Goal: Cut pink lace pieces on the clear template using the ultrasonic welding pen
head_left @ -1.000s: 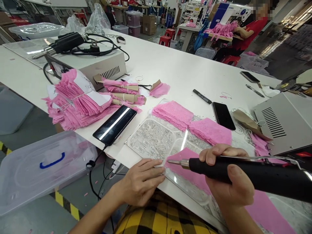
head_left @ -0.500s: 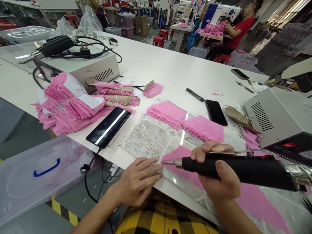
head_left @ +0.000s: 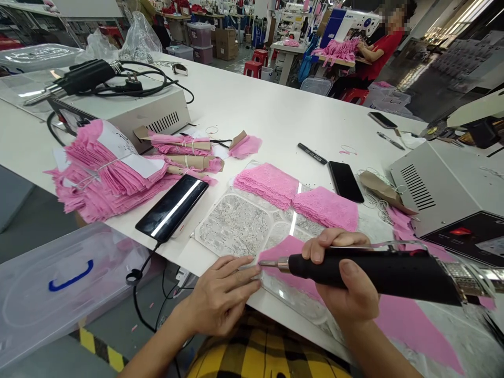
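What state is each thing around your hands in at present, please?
Right hand: shut around the tool.
Tool: level, tip at the pink piece's edge.
Left hand: open, flat, fingertips beside the tip.
Pink piece: flat on the plate.
Phone: dark screen, cable attached.

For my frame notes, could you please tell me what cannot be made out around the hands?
Head view, tool tip: contact with the pink fabric too small to tell.
Head view, black tool: rear end cut off by the right edge.
Head view, pink fabric: middle hidden by the right hand and tool.
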A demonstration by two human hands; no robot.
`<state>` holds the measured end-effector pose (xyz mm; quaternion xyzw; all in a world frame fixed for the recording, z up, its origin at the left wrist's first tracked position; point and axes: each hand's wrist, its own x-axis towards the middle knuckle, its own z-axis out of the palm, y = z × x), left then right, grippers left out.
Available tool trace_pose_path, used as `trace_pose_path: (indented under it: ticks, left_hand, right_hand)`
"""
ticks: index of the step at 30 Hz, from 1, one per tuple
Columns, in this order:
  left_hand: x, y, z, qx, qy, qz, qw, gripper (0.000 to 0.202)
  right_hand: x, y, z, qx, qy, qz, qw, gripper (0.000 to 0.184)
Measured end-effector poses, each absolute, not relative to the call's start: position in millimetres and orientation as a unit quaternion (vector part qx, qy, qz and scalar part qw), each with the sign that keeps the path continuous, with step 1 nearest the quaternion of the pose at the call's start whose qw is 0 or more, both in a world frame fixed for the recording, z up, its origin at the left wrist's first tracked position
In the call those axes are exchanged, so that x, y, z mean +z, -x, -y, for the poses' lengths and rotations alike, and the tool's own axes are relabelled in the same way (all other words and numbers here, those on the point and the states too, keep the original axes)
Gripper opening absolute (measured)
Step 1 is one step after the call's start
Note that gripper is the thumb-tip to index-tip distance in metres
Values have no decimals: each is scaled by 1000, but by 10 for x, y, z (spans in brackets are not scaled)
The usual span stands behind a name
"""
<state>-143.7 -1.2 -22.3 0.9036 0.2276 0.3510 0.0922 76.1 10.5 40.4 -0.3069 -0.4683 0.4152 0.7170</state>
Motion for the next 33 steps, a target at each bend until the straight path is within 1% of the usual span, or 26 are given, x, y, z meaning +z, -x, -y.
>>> trace_pose_path:
  ticks: [6,10,12,15,17,19,24,27,33]
  left_hand:
    - [-211,1454,-7,344,-907,-228,81,38]
    - [-253,1482,-28,333,-910,-229,87,44]
    - [-270,1491,-32,334,-910,-225,100,46]
    - [-276,1492,-32,330,-910,-226,106,47]
    - [-275,1487,-34,318,-914,-231,96,47]
    - [-276,1480,-38,310,-917,-234,88,47]
    - [-281,1458,-44,309,-916,-240,93,48]
    - [-276,1449,-42,308,-915,-243,94,47]
    - [-260,1451,-32,299,-916,-248,99,49]
  right_hand:
    - [401,-708,-119,393,306,497,710,7]
    - [482,-784,-158,378,320,477,726,10]
    - [581,-944,-169,338,332,449,757,11]
    - [722,-1295,-153,247,369,396,804,9]
    - [751,-1523,-118,191,400,369,817,9]
    - [715,-1686,-73,165,425,347,820,8]
    - [527,-1767,-8,184,438,324,818,9]
    - [471,-1713,-32,199,418,354,813,9]
    - [431,-1665,-94,194,416,391,798,7]
